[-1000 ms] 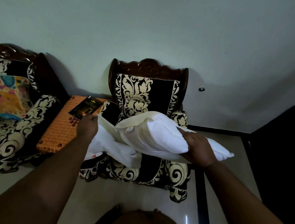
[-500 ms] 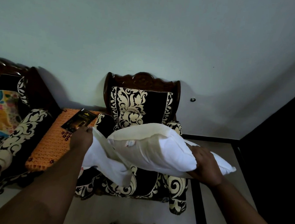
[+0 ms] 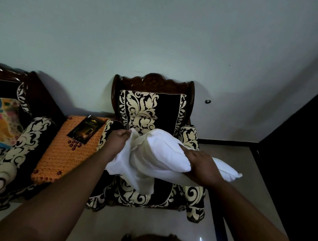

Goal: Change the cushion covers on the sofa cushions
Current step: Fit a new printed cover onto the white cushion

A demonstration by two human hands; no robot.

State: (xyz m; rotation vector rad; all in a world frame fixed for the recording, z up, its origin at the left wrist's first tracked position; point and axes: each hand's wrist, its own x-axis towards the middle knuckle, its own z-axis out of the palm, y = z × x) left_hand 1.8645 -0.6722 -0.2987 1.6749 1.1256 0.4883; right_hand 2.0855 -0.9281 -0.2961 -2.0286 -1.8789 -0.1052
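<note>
I hold a white cushion (image 3: 168, 156) in the air over the seat of a black-and-cream floral armchair (image 3: 147, 110). A loose white cover (image 3: 127, 166) hangs bunched around the cushion's left end and droops toward the seat. My left hand (image 3: 117, 140) grips the cover's top edge at that end, fingers curled round the fabric. My right hand (image 3: 202, 165) grips the cushion near its right end, thumb on top. The cushion's right corner (image 3: 230, 173) sticks out past that hand.
An orange woven side table (image 3: 65, 156) stands left of the armchair with a dark booklet (image 3: 85, 129) on it. Further left is a matching sofa (image 3: 13, 150) holding a colourful cushion (image 3: 3, 120). A dark doorway (image 3: 295, 144) is at right; pale tiled floor lies below.
The cover's open end has been pulled tighter and bunched around the cushion's left end. My left hand moved inward toward the cushion. The camera tilted, so the chair sits slightly higher in view.
</note>
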